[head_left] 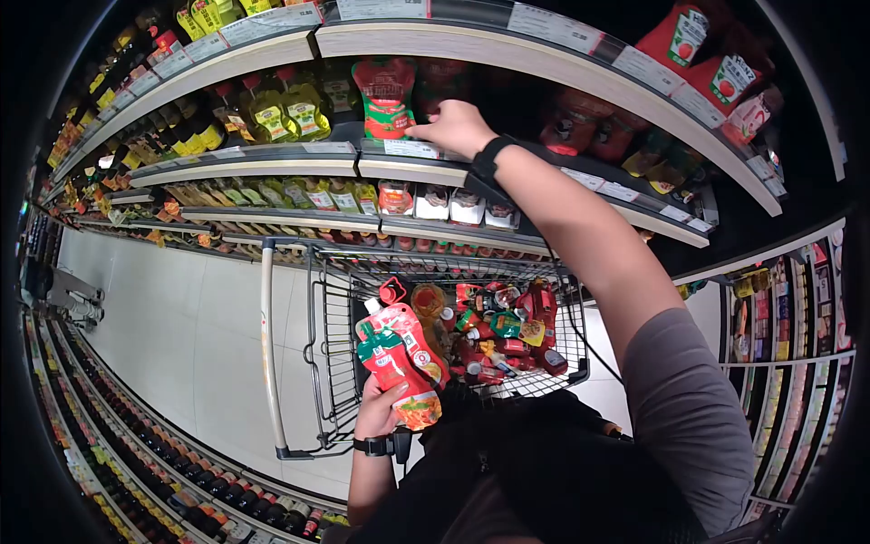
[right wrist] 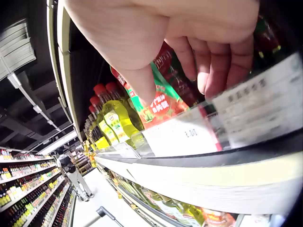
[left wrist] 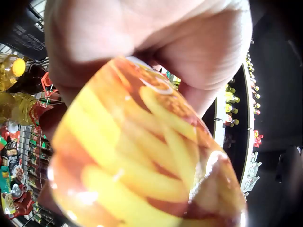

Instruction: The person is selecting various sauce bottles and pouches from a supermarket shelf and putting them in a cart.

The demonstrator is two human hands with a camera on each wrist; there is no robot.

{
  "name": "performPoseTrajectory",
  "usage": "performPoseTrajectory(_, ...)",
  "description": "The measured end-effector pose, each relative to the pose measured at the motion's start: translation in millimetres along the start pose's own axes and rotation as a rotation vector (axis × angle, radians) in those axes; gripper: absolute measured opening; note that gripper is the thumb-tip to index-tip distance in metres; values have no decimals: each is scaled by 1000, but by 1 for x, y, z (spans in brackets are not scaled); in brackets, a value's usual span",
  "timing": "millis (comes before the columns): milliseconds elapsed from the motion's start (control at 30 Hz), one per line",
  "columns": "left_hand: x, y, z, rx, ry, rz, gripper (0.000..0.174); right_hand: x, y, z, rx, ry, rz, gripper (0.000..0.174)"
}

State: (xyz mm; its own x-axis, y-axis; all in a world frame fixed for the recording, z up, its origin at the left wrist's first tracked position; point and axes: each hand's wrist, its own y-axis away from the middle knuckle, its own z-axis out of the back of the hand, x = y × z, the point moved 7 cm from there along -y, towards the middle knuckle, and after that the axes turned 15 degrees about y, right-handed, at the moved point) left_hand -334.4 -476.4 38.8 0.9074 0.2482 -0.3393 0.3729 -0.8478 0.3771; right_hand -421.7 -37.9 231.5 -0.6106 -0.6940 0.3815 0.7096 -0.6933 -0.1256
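Observation:
In the head view my left hand grips two red spouted sauce pouches over the cart, a green-capped pouch in front of a white-capped pouch. The left wrist view is mostly filled by a pouch's base, printed with fries. My right hand reaches onto a shelf at the lower right corner of a red-and-green pouch. Close up, its thumb lies over that pouch's front, with the other fingers curled at the far side. The pouch stands upright behind the price strip.
The shopping cart below holds several red pouches and bottles. Yellow oil bottles stand left of the pouch. Another shelf edge runs above my right hand. A person stands farther down the aisle.

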Motion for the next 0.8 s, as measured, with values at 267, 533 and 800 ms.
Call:
performPoseTrajectory(267,-36,-23,9,37,32,10,52,24,-49,-51,243,73,-21,62)
performPoseTrajectory(533,-60,-8,25,-23,60,-88,47,18,-69,-75,302,-64,-64,59)
performPoseTrajectory(800,-64,-10,42,-23,66,-102,46,28,-40,-31,68,122,57,50)
